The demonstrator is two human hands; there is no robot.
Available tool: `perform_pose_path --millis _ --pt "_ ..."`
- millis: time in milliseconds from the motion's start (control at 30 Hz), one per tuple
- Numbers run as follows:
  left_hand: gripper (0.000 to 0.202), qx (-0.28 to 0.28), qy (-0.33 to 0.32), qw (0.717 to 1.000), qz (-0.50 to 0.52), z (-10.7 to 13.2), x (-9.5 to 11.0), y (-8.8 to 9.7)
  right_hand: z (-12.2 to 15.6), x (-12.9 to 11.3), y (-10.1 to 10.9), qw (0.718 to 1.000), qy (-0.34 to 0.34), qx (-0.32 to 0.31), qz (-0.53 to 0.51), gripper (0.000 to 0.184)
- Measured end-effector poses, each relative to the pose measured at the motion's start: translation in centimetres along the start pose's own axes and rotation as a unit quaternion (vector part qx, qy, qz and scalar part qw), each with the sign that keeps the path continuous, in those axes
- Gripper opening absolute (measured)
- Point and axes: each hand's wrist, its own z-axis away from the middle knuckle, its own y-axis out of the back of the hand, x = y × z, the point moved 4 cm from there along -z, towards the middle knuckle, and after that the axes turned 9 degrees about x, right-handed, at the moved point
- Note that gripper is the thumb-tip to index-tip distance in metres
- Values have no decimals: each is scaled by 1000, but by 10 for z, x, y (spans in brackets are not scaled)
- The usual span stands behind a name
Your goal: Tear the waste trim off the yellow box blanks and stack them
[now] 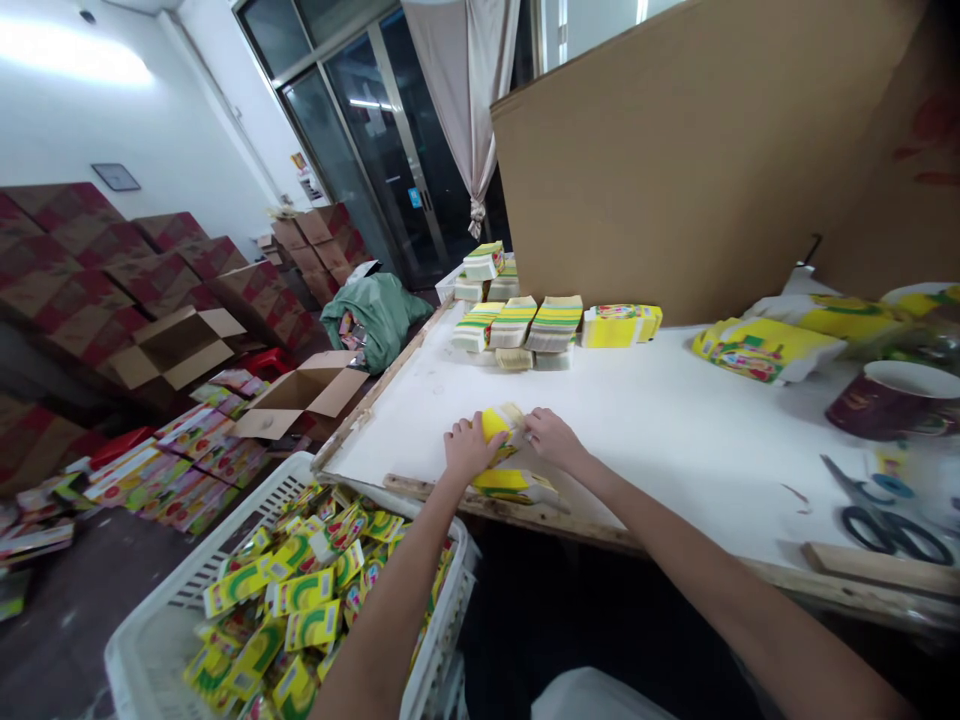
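My left hand (469, 447) and my right hand (551, 436) meet over a small yellow carton (496, 421) near the front edge of the white table (660, 430). Both hands have their fingers closed on it, the left on its left side, the right pinching its right end. Just below them, at the table's edge, lies a short stack of flat yellow and green cartons (512, 484). Further back stand bundles of flattened cartons (517, 322) in rows.
A white slotted basket (180, 620) full of folded yellow and green small boxes sits at the lower left. Scissors (881, 515) and a dark red cup (889, 398) lie at the right. Yellow bags (765, 350) and a tall cardboard sheet (675, 150) stand behind. Cartons crowd the floor on the left.
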Motion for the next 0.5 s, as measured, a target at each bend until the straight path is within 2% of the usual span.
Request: perform_pose_path --millis 100,367,500 --pt "62 -1 0 1000 -4 0 1 2 -5 -4 -5 1000 -23 -10 1 18" --pt "59 -2 3 1000 -9 1 1 6 -3 -12 -29 986 -163 -30 21 26" --pt "58 -6 0 1000 -4 1 1 6 1 -27 -39 982 -172 -82 -5 23"
